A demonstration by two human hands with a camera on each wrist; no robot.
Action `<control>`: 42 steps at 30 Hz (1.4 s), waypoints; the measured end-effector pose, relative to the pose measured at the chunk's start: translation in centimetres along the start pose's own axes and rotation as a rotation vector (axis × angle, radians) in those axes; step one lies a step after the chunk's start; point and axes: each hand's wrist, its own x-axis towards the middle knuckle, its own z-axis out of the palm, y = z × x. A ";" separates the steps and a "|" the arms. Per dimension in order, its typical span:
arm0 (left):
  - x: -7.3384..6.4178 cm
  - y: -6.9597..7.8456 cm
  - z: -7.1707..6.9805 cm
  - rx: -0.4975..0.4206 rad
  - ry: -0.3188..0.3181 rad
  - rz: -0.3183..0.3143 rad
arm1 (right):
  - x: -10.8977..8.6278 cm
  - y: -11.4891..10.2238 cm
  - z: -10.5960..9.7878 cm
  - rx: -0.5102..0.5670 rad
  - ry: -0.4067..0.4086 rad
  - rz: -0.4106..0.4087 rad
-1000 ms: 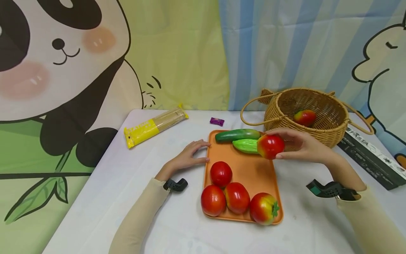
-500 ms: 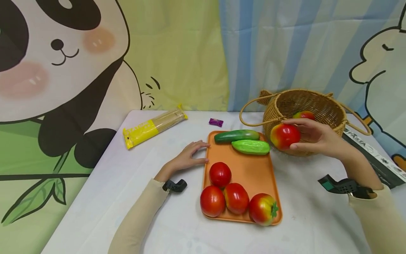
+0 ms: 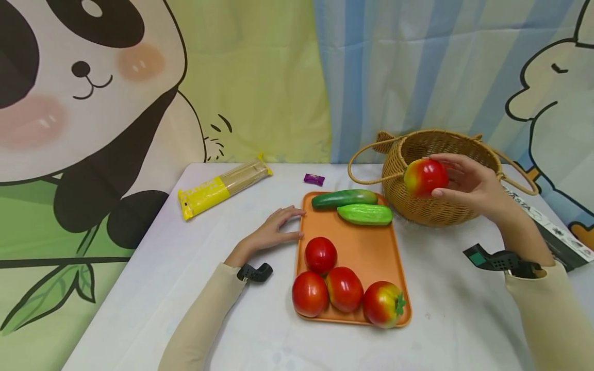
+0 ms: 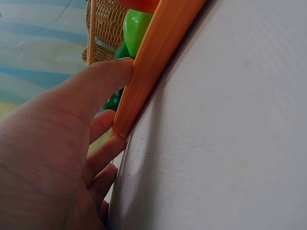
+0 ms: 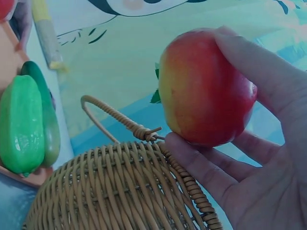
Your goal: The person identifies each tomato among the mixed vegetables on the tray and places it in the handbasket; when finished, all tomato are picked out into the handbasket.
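My right hand (image 3: 478,185) holds a red-and-yellow tomato (image 3: 426,178) between thumb and fingers, in front of the wicker basket's (image 3: 413,206) near rim. In the right wrist view, green leaves (image 5: 156,97) stick out at the far side of the tomato, and the basket's woven wall lies below it. My left hand (image 3: 274,229) touches the left edge of the orange tray (image 3: 362,247) with thumb and fingertips, its fingers extended; the left wrist view shows them against the tray's outer side (image 4: 144,72). Several tomatoes (image 3: 344,288) lie at the tray's near end. The basket's inside is partly hidden.
A dark green cucumber (image 3: 344,199) and a light green ridged vegetable (image 3: 365,214) lie at the tray's far end. Behind are a yellow pasta packet (image 3: 225,186) and a purple wrapped sweet (image 3: 314,179). A black-and-white pasta box (image 3: 549,232) lies right of the basket.
My right hand has carried the tomato from above the tray's far right corner rightward and up to the basket. The tomato inside the basket is now hidden. My left hand has stayed at the tray.
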 end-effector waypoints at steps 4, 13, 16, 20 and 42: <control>0.0 -0.1 0.0 0.001 0.000 -0.003 | 0.5 0.2 -0.2 -0.015 0.052 0.015; 0.0 0.0 0.1 0.010 0.008 0.009 | 1.5 0.7 -0.7 -0.101 0.145 0.132; 0.0 0.1 0.2 0.008 0.006 0.004 | 1.8 0.9 -1.0 -0.112 0.166 0.163; 0.0 0.1 0.2 0.011 0.004 -0.005 | 2.3 1.2 -1.3 -0.140 0.169 0.209; 0.1 0.1 0.0 0.017 0.000 0.003 | 4.1 1.9 -1.7 -0.353 0.026 0.496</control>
